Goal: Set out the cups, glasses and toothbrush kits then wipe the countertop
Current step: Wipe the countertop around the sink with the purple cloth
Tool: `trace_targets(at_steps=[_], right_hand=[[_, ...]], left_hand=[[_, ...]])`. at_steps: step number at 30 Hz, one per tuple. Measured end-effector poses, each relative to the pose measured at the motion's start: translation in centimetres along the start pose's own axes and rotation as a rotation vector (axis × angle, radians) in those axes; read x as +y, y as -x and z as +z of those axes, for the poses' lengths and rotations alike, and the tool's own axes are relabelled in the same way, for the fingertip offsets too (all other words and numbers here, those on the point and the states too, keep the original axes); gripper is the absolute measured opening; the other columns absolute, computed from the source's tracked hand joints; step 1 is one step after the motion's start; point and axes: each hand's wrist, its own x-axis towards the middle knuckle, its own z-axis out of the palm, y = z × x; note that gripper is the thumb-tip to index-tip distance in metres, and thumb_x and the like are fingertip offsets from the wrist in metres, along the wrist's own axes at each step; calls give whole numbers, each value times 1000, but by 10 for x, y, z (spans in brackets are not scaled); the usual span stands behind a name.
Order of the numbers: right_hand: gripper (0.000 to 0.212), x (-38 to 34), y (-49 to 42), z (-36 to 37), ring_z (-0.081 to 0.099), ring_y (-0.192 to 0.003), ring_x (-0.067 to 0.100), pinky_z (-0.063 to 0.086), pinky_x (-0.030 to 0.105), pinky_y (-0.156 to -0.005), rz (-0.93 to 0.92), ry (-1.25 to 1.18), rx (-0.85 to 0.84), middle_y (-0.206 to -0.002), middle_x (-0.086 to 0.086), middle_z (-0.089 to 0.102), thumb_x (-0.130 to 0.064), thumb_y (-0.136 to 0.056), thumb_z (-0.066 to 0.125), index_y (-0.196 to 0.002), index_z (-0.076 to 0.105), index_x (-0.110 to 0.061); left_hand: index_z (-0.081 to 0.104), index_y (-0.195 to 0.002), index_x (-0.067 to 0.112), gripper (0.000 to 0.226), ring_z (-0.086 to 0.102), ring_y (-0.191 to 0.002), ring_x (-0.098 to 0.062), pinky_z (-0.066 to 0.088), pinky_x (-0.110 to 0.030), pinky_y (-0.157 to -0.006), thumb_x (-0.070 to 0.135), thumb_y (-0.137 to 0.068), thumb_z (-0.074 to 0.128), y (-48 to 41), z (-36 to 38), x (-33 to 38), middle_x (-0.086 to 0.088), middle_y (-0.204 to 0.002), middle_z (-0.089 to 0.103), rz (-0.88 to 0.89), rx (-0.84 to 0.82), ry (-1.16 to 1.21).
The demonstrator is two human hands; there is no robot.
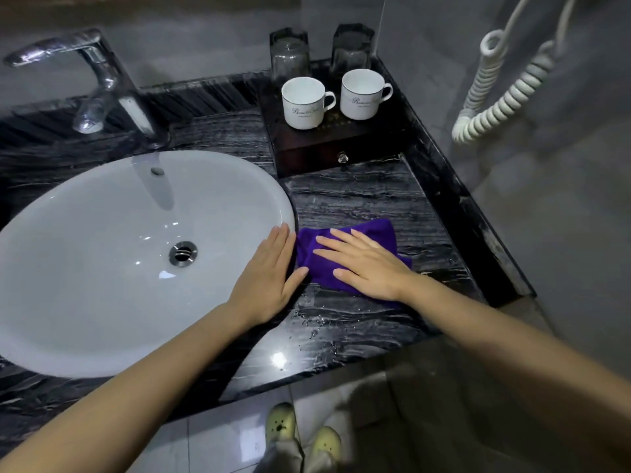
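- Right hand (367, 268): flat, palm down on the purple cloth (384, 233), fingers straight and slightly spread, pointing to the upper left. Not gripping, just pressing on top.
- Left hand (269, 278): also flat with fingers straight and together, lying across the right rim of the sink (102, 216). Its thumb reaches the cloth's left edge. Holds nothing.
- Cloth: bunched, lying on the countertop (358, 196) at frame centre, just right of the sink and mostly covered by the right hand.
- Countertop: dark veined stone. Water drops (307, 319) sit on it below the cloth, toward the front edge.
- Wooden box (341, 145): upper centre-right, at the back of the countertop, with a drawer knob (341, 157) on its front.
- On top of the box: left cup (304, 102) and right cup (363, 93), both white, upright, side by side, handles to the right.
- Behind the cups: left glass (290, 56) and right glass (351, 49), against the wall. Too dim to tell which way up they stand.
- Faucet (102, 80): chrome, upper left, behind the sink.
- Drain (183, 254): metal, at the sink's bottom.
- Coiled cord (505, 93): white, hanging on the wall at upper right.
- Slippers (280, 421): pale yellow, on the floor at bottom centre.
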Motion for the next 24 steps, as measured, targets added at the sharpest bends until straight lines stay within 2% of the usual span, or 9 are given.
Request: trace_targets(at_steps=[4,6,9,11,15,19,24], right_hand=[[48,-9,15,7,-9,-143,0,-8,31,-119,2,0,4,-158,-18,7,-43,-100,24,-147,17,-38],[48,-14,20,10,-10,-142,-2,-9,30,-118,9,-3,11,-158,-17,7,-43,-99,23,-147,17,-38],[49,-21,28,15,-10,-141,-2,-10,29,-117,32,-15,24,-158,-17,8,-43,-99,23,-147,16,-38],[49,-27,31,18,-8,-143,1,-10,30,-118,48,-13,39,-159,-15,8,-43,-99,23,-147,16,-37],[49,-37,37,22,-2,-147,9,-8,31,-118,85,-8,84,-159,-12,10,-40,-100,25,-148,18,-34],[49,-48,39,25,-2,-147,11,-5,35,-121,145,-9,103,-160,-11,7,-39,-100,25,-148,16,-33],[50,-67,39,31,-2,-147,11,-8,34,-119,268,-12,160,-160,-10,9,-38,-99,26,-148,18,-31]], left_hand=[[2,-148,12,71,-10,-145,-16,-6,-27,-118,51,-93,23,13,-1,-2,-5,-158,-5,4,-22,-28],[3,-148,12,77,-10,-145,-16,-6,-27,-118,59,-88,15,20,-2,-3,-6,-158,-4,12,-34,-48],[5,-148,11,96,-8,-146,-18,-4,-28,-119,73,-75,-8,28,-5,-4,-8,-158,-3,26,-44,-83],[6,-148,10,102,-6,-146,-20,-4,-29,-119,75,-72,-14,32,-6,-5,-10,-158,-2,29,-46,-98],[7,-147,9,103,-5,-146,-21,-2,-30,-120,75,-71,-14,35,-6,-7,-11,-158,-1,21,-50,-115],[9,-147,7,97,-2,-146,-24,2,-34,-121,71,-76,-8,37,-5,-9,-13,-158,1,32,-44,-147],[13,-146,4,95,3,-146,-28,5,-37,-120,69,-80,-4,38,-4,-6,-16,-157,6,42,-20,-145]])
